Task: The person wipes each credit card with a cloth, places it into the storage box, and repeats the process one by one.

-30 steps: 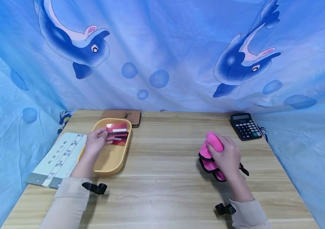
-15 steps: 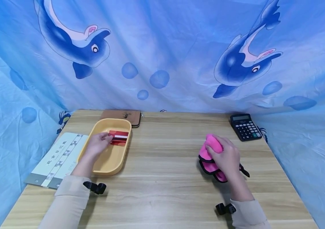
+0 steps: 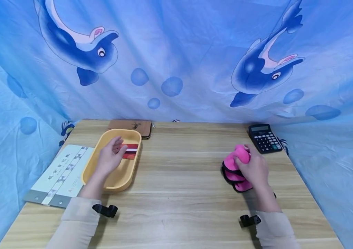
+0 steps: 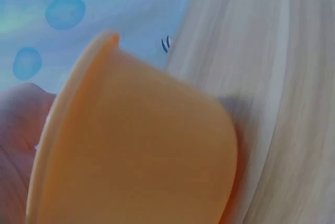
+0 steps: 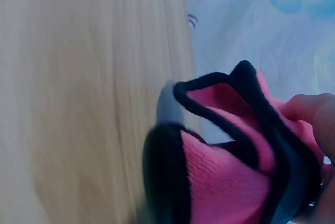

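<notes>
My left hand (image 3: 109,157) hovers over a yellow plastic tray (image 3: 120,178), its fingers loosely bent with nothing between them. Red cards (image 3: 130,155) lie in the tray just right of the fingertips. In the left wrist view the tray's outer wall (image 4: 141,145) covers most of that hand, whose edge (image 4: 18,145) shows at far left. On the right, my right hand (image 3: 254,167) grips a bunched pink fleecy cloth (image 3: 240,157) with black edging. The right wrist view shows the cloth's folds (image 5: 225,182) hanging below the fingers, slightly off the table.
A black calculator (image 3: 265,139) stands at the back right. Behind the tray lies a brown wallet (image 3: 130,127). A pale ledger book (image 3: 59,174) sits left of the tray, close beside it. Blue dolphin curtains (image 3: 176,62) close off the wooden table (image 3: 176,193) at back and sides.
My left hand has lowered a red card into the tray, let go of it and lifted slightly. My right hand has shifted a little to the right with the cloth.
</notes>
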Demonstrator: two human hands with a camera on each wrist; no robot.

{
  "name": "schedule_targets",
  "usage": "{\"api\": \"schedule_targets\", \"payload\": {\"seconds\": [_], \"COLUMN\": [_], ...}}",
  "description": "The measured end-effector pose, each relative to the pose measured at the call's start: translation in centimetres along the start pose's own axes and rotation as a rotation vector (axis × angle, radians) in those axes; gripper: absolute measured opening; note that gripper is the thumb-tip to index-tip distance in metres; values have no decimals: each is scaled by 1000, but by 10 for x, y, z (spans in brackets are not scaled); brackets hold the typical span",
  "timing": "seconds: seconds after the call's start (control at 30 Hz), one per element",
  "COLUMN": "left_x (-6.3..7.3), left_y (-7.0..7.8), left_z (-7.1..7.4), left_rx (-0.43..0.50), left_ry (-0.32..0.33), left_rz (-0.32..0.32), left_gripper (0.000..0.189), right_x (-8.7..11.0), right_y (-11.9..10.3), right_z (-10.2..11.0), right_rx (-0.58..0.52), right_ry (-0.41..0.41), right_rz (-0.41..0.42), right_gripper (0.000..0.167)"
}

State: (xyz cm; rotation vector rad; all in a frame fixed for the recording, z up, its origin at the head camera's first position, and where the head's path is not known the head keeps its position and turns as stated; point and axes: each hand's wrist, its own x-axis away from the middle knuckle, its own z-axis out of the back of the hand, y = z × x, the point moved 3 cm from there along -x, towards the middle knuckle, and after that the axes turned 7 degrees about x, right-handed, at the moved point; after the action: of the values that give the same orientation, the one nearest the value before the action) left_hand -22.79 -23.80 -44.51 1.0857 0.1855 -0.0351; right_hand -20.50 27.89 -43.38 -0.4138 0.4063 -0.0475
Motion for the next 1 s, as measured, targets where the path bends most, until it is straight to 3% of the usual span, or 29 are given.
{"api": "schedule_targets", "payload": {"seconds": [0.07,0.17,0.3,0.4,0.53,0.8,0.93,1.0], "left_x": [1,4,7,10,14,16,17,18], "left_y": [5,12,22,25,25,24,30,33], "left_z": [-5,-11,-15,-17,-18,-26,-30,-32], "left_rx": [26,43,63,77,82,91,76,12], "left_ry": [14,30,33,27,33,28,9,10], "left_rz": [-67,-125,-151,-164,-169,-172,-190,-206], "left_gripper": [56,53,51,50,47,41,40,40], "right_x": [-3,-5,-8,-6,0,5,4,4], "right_y": [6,15,29,39,45,46,35,26], "right_z": [1,4,10,13,10,6,10,10], "right_rx": [21,46,90,133,181,181,153,133], "right_ry": [-20,-116,-289,-343,-322,-308,-196,-108], "right_rz": [3,-3,-8,-13,-22,-107,-66,-17], "right_gripper": [62,65,68,68,67,89,87,86]}}
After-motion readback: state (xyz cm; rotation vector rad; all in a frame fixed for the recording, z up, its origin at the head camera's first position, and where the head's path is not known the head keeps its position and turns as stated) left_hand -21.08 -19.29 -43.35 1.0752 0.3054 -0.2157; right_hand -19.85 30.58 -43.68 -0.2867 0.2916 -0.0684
